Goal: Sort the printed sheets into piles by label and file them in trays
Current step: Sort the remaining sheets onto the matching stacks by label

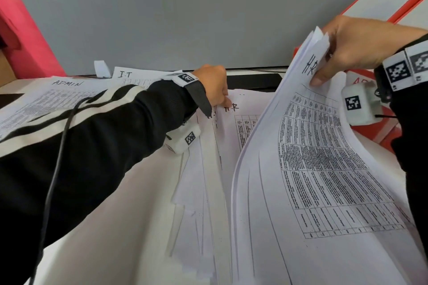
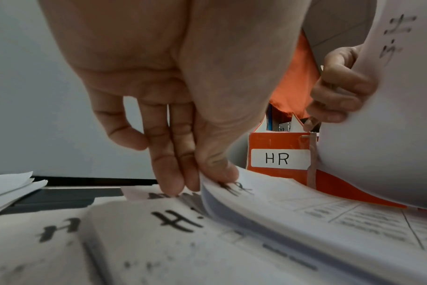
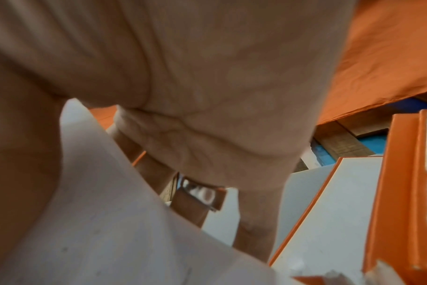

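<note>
While the right hand (image 1: 352,51) pinches the lifted H.R sheets (image 1: 308,146) at two o'clock, the flat H.R pile (image 1: 231,122) should be gathered square by the left hand (image 1: 214,87), whose thumb and fingers pinch its top corner; loose edges should be aligned before lifting.

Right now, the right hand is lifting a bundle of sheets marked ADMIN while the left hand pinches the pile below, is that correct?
Not quite: the bundle in the right hand is marked H.R, not ADMIN, as the head view shows. The left hand does pinch the pile below.
</note>
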